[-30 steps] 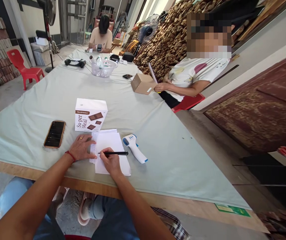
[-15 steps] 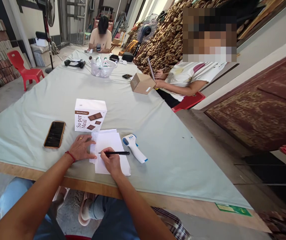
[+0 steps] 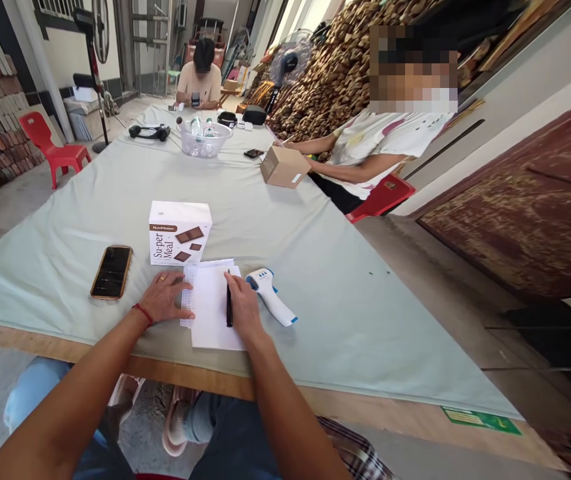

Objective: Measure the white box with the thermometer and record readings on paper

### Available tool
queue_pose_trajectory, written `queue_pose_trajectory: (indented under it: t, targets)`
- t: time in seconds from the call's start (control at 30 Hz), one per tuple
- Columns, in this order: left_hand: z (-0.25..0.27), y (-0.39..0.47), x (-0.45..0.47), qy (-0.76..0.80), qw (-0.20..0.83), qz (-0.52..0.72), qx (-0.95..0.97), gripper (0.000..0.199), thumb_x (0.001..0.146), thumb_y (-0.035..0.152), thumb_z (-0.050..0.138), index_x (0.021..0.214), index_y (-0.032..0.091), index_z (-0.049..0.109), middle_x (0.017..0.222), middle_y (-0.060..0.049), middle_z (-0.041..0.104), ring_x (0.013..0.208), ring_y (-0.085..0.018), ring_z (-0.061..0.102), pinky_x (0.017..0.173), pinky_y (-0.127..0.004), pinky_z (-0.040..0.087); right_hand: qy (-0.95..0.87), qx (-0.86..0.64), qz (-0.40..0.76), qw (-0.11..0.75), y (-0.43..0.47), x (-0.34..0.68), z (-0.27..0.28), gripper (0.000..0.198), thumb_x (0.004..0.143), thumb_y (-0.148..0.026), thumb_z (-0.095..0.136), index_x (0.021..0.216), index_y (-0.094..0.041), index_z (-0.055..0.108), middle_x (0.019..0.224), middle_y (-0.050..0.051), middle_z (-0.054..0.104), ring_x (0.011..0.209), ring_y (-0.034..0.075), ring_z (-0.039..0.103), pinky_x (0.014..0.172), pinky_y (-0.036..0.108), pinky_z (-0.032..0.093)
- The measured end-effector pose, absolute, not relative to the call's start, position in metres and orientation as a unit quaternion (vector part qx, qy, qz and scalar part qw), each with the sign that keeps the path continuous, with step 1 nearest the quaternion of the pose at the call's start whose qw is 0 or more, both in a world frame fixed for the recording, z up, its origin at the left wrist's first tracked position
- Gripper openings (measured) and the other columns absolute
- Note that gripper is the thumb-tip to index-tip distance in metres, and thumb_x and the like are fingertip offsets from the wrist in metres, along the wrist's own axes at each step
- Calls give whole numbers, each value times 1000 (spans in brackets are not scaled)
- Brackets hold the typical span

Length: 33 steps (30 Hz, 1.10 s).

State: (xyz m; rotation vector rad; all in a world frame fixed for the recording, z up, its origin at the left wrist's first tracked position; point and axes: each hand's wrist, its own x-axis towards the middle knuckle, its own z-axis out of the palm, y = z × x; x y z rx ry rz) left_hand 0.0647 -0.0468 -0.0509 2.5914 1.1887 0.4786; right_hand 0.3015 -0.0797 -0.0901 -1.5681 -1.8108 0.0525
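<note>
My right hand [image 3: 244, 305] grips a black pen [image 3: 229, 307] over the right part of a notepad [image 3: 208, 310]. The pen's tip points away from me, near the page's top edge. The page facing me looks blank. With fingers spread, my left hand [image 3: 166, 298] lies at the notepad's left edge, where a strip of a page with writing shows. Just behind the notepad stands a white Su-per Meal box [image 3: 180, 233]. A white and blue infrared thermometer [image 3: 272, 298] lies right of my right hand.
A smartphone [image 3: 111, 272] lies left of my left hand. Farther back on the cloth-covered table [image 3: 340, 320] are a cardboard box [image 3: 285, 167] and a clear plastic basket [image 3: 205, 143] of bottles. One person [image 3: 365, 153] sits at the right side, another [image 3: 199, 83] at the far end.
My right hand has moved right and up the page. The pen has swung from lying sideways to pointing away from me. My left hand has stayed at the notepad's edge.
</note>
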Motion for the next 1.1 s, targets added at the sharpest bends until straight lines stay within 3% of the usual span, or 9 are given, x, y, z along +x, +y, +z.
queue_pose_trajectory:
  t: [0.17, 0.33, 0.47, 0.57, 0.67, 0.8, 0.9, 1.0, 1.1]
  targets:
    - [-54, -46, 61, 404, 120, 176, 890, 66, 60, 58, 80, 115, 24, 64, 132, -11, 54, 125, -31, 48, 110, -50, 29, -742, -622, -36, 249, -78, 300, -89, 49, 88, -7, 41, 132, -24, 56, 126, 11, 62, 111, 24, 54, 91, 36, 41]
    - [-55, -45, 59, 398, 115, 187, 890, 65, 60, 57, 81, 114, 25, 64, 130, -11, 55, 123, -31, 49, 110, -50, 31, -723, -628, -59, 283, -81, 301, -84, 49, 84, -3, 36, 120, -22, 65, 122, 11, 66, 109, 24, 56, 92, 39, 40]
    - [-54, -45, 59, 402, 118, 188, 889, 66, 59, 55, 82, 114, 23, 64, 130, -12, 55, 122, -32, 50, 110, -51, 31, -581, -727, -135, 340, -90, 316, -78, 41, 85, -17, 42, 121, -17, 62, 129, 17, 58, 119, 30, 51, 101, 51, 32]
    - [-52, -45, 59, 402, 120, 186, 889, 66, 59, 56, 82, 113, 23, 64, 131, -11, 54, 123, -32, 50, 110, -51, 31, -488, -819, -121, 277, -99, 329, -80, 48, 82, -27, 48, 126, -11, 57, 126, 24, 57, 114, 36, 52, 100, 60, 28]
    - [-51, -45, 60, 397, 123, 192, 889, 64, 60, 55, 81, 113, 23, 63, 130, -11, 54, 123, -32, 49, 110, -52, 31, -493, -832, -75, 244, -103, 337, -87, 44, 83, -26, 45, 122, -11, 60, 107, 21, 65, 101, 33, 57, 94, 54, 34]
    - [-54, -47, 59, 414, 143, 257, 861, 38, 69, 45, 75, 94, 20, 58, 111, -9, 59, 107, -27, 54, 100, -48, 41, -514, -784, -77, 339, -96, 339, -96, 42, 89, -35, 40, 119, -15, 61, 101, 17, 66, 96, 30, 58, 86, 44, 41]
    - [-58, -43, 52, 516, 133, 382, 755, 22, 79, 37, 62, 80, 22, 47, 88, -3, 53, 89, -22, 54, 84, -42, 49, -513, -734, -90, 436, -89, 332, -97, 51, 92, -47, 36, 127, -14, 54, 108, 18, 64, 102, 30, 56, 87, 45, 44]
    - [-56, -28, 39, 597, 111, 482, 631, 32, 75, 40, 65, 89, 22, 44, 95, -5, 49, 96, -24, 53, 89, -43, 47, -521, -685, -88, 501, -85, 321, -95, 57, 90, -51, 41, 133, -14, 45, 110, 17, 61, 104, 29, 56, 90, 45, 46]
    - [-45, -3, 29, 589, 192, 503, 603, 65, 65, 41, 74, 116, 19, 40, 121, -13, 47, 122, -30, 45, 102, -46, 40, -518, -676, -68, 520, -85, 311, -93, 58, 89, -49, 44, 136, -16, 41, 107, 14, 60, 100, 27, 59, 89, 43, 48]
